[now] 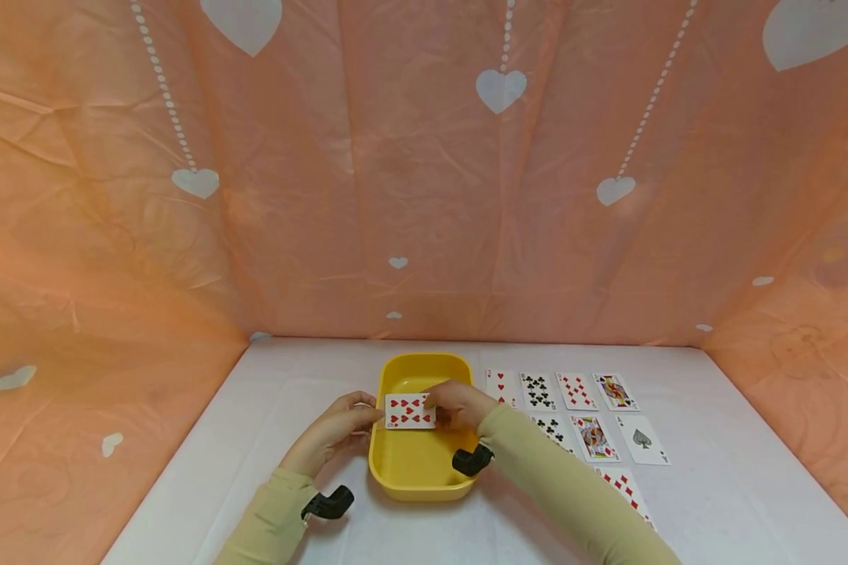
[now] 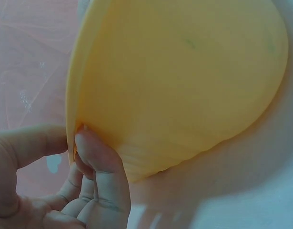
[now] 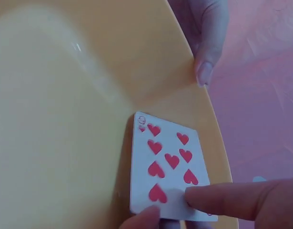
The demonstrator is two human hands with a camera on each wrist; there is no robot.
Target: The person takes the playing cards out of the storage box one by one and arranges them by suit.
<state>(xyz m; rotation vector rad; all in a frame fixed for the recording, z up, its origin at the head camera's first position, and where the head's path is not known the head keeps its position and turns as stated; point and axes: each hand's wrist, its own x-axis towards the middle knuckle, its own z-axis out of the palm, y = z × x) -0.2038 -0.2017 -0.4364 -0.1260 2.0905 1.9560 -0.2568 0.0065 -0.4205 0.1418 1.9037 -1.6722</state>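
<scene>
A yellow plastic tray (image 1: 424, 471) stands in front of me on the white table. My left hand (image 1: 339, 428) pinches its left rim, with thumb and a finger on either side of the tray wall (image 2: 184, 95) in the left wrist view. Over the inside of the tray my right hand (image 1: 459, 404) pinches a hearts playing card (image 1: 407, 411) face up by its right end. In the right wrist view the hearts card (image 3: 170, 157) is beside the tray's wall, under a fingertip and thumb. Whether other cards lie beneath it, I cannot tell.
To the right of the tray, playing cards lie face up in rows, among them an ace of spades (image 1: 643, 439), a clubs card (image 1: 539, 391) and a diamonds card (image 1: 576, 391). My right forearm crosses over some of them. Pink cloth walls (image 1: 424, 196) with hearts enclose the table.
</scene>
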